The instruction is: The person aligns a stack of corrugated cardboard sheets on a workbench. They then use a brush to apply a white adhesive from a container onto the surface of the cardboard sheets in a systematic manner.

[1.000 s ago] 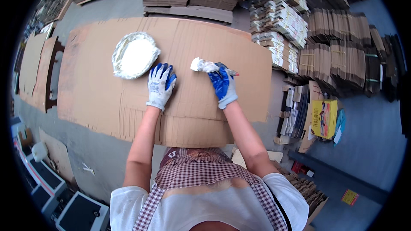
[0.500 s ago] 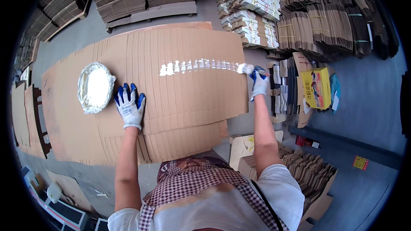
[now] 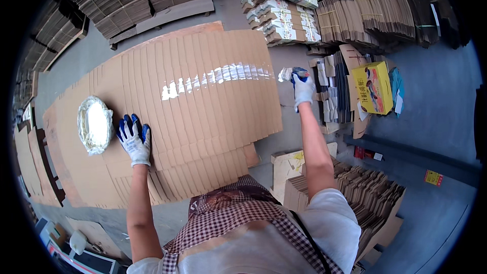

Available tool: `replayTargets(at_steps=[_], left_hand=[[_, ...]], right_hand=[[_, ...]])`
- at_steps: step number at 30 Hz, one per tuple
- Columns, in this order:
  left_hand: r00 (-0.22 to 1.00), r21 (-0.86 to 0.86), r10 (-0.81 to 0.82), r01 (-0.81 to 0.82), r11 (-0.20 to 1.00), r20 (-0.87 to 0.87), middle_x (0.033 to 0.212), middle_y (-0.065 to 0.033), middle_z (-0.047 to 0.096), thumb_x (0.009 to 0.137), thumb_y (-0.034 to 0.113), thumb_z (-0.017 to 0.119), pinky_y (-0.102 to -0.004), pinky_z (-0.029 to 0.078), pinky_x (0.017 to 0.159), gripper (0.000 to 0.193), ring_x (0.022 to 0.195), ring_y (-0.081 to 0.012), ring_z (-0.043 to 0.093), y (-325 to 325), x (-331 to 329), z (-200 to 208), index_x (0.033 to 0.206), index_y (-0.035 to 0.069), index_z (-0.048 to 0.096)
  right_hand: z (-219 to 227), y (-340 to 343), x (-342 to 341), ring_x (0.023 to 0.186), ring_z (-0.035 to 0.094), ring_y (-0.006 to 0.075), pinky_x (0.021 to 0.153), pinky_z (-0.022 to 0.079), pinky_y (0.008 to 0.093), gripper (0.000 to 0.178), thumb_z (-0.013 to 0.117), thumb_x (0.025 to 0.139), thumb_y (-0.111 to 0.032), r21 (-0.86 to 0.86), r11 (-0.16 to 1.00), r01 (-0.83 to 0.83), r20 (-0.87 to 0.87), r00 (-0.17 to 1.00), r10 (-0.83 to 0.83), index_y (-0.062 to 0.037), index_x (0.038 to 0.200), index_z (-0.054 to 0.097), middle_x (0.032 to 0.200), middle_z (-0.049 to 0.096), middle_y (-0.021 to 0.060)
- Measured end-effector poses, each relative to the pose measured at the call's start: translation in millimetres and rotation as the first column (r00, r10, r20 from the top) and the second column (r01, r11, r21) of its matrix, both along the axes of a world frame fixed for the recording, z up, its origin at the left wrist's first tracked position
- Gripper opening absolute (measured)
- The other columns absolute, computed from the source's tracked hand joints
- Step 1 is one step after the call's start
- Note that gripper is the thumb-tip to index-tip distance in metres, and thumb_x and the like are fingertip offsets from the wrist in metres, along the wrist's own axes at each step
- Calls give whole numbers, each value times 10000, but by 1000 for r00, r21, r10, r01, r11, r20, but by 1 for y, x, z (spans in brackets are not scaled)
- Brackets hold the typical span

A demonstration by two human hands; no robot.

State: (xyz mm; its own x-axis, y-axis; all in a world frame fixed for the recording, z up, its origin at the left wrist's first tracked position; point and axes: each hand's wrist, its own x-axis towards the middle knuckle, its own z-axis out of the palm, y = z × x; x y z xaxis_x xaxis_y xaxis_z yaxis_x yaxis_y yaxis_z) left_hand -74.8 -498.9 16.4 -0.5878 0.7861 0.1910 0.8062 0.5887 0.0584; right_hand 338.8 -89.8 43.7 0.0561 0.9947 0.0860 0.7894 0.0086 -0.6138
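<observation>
A large brown corrugated cardboard sheet (image 3: 213,122) lies across the work surface, with creases running over it. My left hand (image 3: 134,143), in a white glove with blue fingers, rests flat on it with the fingers spread. Beside that hand, to its left, stands an oval tub (image 3: 82,134) lined with crumpled plastic and holding something white. Gloved the same way, my right hand (image 3: 303,89) grips a brush (image 3: 285,74) whose white-coated bristles point left, just past the sheet's right edge. A wet white streak (image 3: 223,76) runs across the upper part of the sheet.
Bundled flat cardboard (image 3: 350,12) and printed white cartons (image 3: 284,23) are piled at the far right. More cardboard stacks (image 3: 111,5) stand on pallets at the far left. A yellow box (image 3: 373,89) sits to the right, and folded cardboard (image 3: 350,193) stands near my right elbow.
The brush in my right hand has come off the streak and past the sheet's right edge. My left hand stays flat beside the tub. The whole view has turned slightly.
</observation>
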Motion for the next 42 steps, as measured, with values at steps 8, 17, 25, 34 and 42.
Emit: replayTargets(at_steps=[8, 17, 25, 34, 42], left_hand=[[1000, -14, -19, 19, 1000, -7, 1538, -114, 374, 919, 421, 607, -547, 212, 1159, 627, 1415, -356, 316, 2, -1, -1, 1474, 190, 432], [1000, -8, 4, -4, 1000, -19, 1537, -107, 379, 920, 422, 608, -545, 223, 1152, 591, 1400, -362, 328, -3, -3, -3, 1445, 192, 466], [984, 126, 17, -39, 991, 177, 1500, -123, 419, 923, 414, 599, -551, 207, 1158, 550, 1396, -365, 335, -7, -2, 8, 1415, 185, 509], [917, 427, -169, -2, 904, 362, 1327, -132, 571, 898, 272, 648, -450, 387, 1048, 387, 1231, -323, 518, -50, -29, 24, 1246, 104, 628], [904, 371, -107, -61, 926, 414, 1370, -100, 558, 897, 328, 637, -437, 380, 1041, 465, 1207, -298, 531, -61, -37, 1, 1324, 149, 587]], right_hand=[[3, -136, -75, 950, 669, 245, 883, 515, 360, 497, 821, 757, -284, -50, 867, -495, -292, 838, 461, -41, 1151, 641, 1038, 692, 130], [26, -72, 21, 978, 686, 267, 891, 573, 391, 260, 639, 923, -80, -340, 936, -88, -752, 623, -215, 22, 1161, 621, 1099, 682, 141], [89, -158, -101, 962, 686, 275, 850, 599, 399, 214, 593, 947, -57, -346, 752, -562, -938, 177, -299, -3, 1154, 605, 1079, 673, 156], [90, -245, -293, 551, 625, 134, 472, 556, 284, 132, 683, 930, -168, -359, 810, -463, -887, 439, -142, -54, 982, 639, 792, 654, 53], [59, -267, -380, 584, 657, 195, 552, 600, 341, 82, 671, 903, -71, -374, 749, -547, -886, 449, -114, -31, 917, 601, 807, 654, 93]])
